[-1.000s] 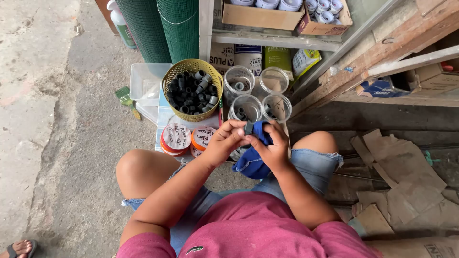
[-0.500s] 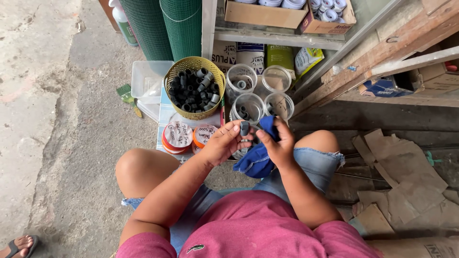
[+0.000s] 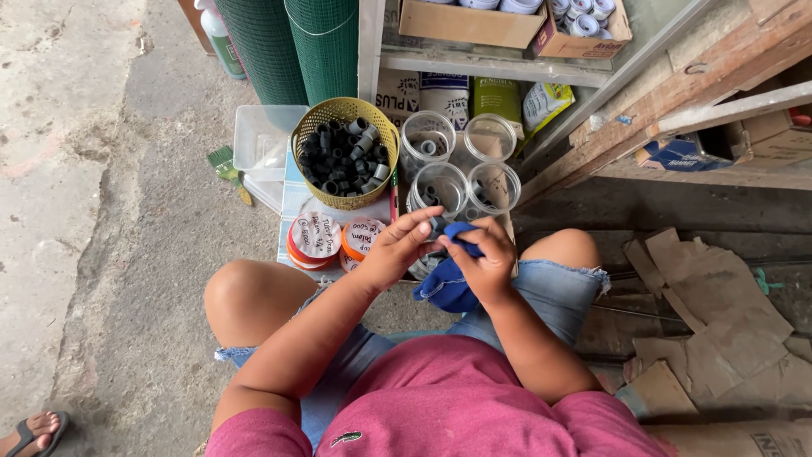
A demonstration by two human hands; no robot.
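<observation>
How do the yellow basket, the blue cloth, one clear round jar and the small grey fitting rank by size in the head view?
1. Yellow basket, largest.
2. Blue cloth, partly hidden by the right hand.
3. Clear round jar.
4. Small grey fitting at the left hand fingertips, smallest.
Cloth and jar look close; the cloth is nearer the camera.

Left hand point(image 3: 397, 250) pinching a small grey fitting point(image 3: 437, 225) at frame centre, right hand point(image 3: 486, 262) gripping a blue cloth point(image 3: 447, 283) touching it, yellow basket point(image 3: 317, 129) of black fittings above, four clear jars point(image 3: 461, 165) to its right.
</observation>
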